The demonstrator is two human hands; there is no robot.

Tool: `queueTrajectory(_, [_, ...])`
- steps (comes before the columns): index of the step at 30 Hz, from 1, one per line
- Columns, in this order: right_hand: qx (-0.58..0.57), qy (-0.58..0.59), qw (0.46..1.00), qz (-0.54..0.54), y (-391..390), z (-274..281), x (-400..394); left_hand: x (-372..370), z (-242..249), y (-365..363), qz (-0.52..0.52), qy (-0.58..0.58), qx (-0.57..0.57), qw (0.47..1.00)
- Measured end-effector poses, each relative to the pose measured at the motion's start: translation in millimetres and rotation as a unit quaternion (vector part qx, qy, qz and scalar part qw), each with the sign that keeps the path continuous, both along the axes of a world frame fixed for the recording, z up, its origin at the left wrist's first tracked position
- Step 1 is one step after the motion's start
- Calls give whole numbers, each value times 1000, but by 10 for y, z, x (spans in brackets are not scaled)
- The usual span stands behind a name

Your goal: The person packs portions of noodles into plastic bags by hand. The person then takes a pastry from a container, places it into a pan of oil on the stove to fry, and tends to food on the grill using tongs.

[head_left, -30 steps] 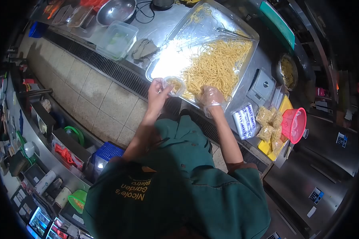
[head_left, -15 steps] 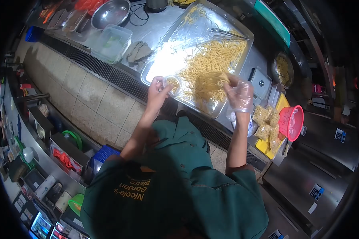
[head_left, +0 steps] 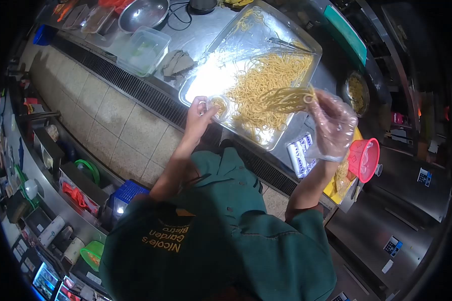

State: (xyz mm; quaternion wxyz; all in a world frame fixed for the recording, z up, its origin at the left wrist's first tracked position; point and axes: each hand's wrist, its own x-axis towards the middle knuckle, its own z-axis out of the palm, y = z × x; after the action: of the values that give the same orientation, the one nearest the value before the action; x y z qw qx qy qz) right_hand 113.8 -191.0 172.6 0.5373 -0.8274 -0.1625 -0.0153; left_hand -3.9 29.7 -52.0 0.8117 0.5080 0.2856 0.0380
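Observation:
At the near left corner of the large metal tray (head_left: 196,75), my left hand (head_left: 199,114) grips a small clear plastic container (head_left: 226,107) with a round mouth. A few yellow strands show inside it, and my thumb lies over its rim. My right hand (head_left: 335,125), in a clear plastic glove, is closed on a bunch of noodles (head_left: 289,99). These strands trail to the left, above the tray's right side. Below them spreads a loose heap of yellow noodles (head_left: 268,75).
Tongs (head_left: 289,44) lie across the tray's far side. To the right are a pink basket (head_left: 362,159), a yellow board (head_left: 331,190) with bagged noodles (head_left: 342,178), and a white-and-purple packet (head_left: 300,154). A grey cloth (head_left: 178,63), clear tub (head_left: 143,51) and metal bowl (head_left: 144,14) stand left.
My right hand has risen and moved right, lifting a bunch of noodles off the heap; it now covers the scale and most bagged noodles. My left hand keeps its place with the container.

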Motion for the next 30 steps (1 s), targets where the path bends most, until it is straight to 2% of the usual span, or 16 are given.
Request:
queueTrajectory(4, [75,-50,996,13,21,308,-34,8,21,-4,-6,1,-3,1000])
queueTrajectory(8, [91,-88,989,72,42,572,-51,18,85,-9,-4,2,-33,999])
queueTrajectory(18, [137,-98,984,64,477,348,-282,-15,142,-7,-9,9,-39,999])
queueTrajectory(22, [2,-71,978,198,679,229,-282,-43,74,19,-25,2,-33,999])
queueTrajectory(25, [-80,-77,968,223,782,-242,-275,-56,-83,40,-19,-14,-7,1000])
queueTrajectory(30, [-195,-18,951,240,893,-1110,-207,-57,165,15,-11,-8,-48,999])
